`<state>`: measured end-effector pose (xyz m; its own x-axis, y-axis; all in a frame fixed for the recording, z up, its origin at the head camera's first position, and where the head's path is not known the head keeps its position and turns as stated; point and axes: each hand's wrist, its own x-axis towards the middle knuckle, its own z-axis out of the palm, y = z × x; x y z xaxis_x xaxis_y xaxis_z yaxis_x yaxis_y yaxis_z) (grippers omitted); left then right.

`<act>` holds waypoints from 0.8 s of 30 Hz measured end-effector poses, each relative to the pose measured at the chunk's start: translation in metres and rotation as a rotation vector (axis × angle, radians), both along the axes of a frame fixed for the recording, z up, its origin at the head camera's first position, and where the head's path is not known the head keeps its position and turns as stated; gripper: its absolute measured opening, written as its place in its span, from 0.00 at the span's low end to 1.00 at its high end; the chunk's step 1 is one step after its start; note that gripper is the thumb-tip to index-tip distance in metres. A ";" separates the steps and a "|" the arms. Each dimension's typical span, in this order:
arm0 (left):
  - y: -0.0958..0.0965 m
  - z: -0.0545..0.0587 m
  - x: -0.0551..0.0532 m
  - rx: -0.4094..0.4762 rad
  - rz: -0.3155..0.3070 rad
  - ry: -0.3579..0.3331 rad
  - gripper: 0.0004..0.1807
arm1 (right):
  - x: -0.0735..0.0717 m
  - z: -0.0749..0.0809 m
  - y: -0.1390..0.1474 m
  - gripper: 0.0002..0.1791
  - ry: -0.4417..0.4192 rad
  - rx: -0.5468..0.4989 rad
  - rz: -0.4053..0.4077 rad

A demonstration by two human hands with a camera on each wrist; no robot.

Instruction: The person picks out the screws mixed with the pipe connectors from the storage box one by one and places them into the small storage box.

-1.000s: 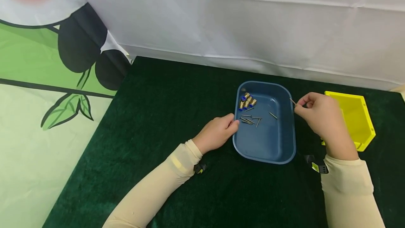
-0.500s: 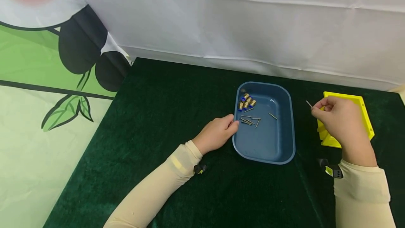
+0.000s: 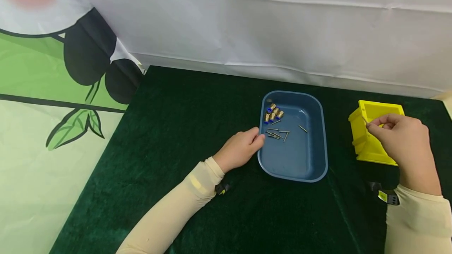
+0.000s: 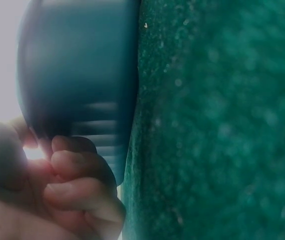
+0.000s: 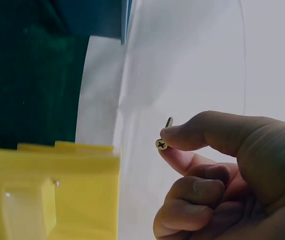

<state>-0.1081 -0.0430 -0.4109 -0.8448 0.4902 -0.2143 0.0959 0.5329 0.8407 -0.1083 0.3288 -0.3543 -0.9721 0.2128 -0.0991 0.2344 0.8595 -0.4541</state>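
Observation:
My left hand (image 3: 237, 150) grips the left rim of a blue plastic tub (image 3: 287, 164), thumb over the edge and fingers curled against the outer wall in the left wrist view. Several brass fittings with blue ends (image 3: 273, 113) sit in the tub's back left corner, and several loose screws (image 3: 275, 135) lie in front of them. Thumb and forefinger of my right hand (image 3: 404, 140) pinch a single screw (image 5: 162, 143), whose cross-slotted head shows in the right wrist view. That hand is above a yellow bin (image 3: 356, 136) and hides part of it.
Dark green cloth (image 3: 197, 101) covers the table. A white curtain (image 3: 247, 26) hangs along its back edge, and a printed sheet (image 3: 31, 124) is at the left. The yellow bin stands to the right of the tub with a strip of cloth between them.
My right hand has moved right with the screw, from beside the tub's right rim to over the yellow bin. The left hand keeps its hold on the tub.

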 end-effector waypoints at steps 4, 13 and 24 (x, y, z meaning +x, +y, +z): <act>-0.001 0.003 0.001 0.000 0.003 -0.001 0.18 | 0.006 0.003 0.006 0.20 -0.023 0.013 -0.053; -0.006 0.005 0.005 0.007 0.003 0.026 0.18 | 0.021 0.004 0.013 0.23 -0.083 0.009 -0.129; -0.008 0.008 0.005 0.029 -0.010 0.024 0.19 | 0.026 0.019 0.008 0.26 -0.059 -0.022 -0.150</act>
<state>-0.1034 -0.0512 -0.4025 -0.8447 0.5042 -0.1795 0.1217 0.5074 0.8531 -0.0818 0.3368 -0.3358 -0.9219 0.3525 -0.1609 0.3862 0.8027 -0.4543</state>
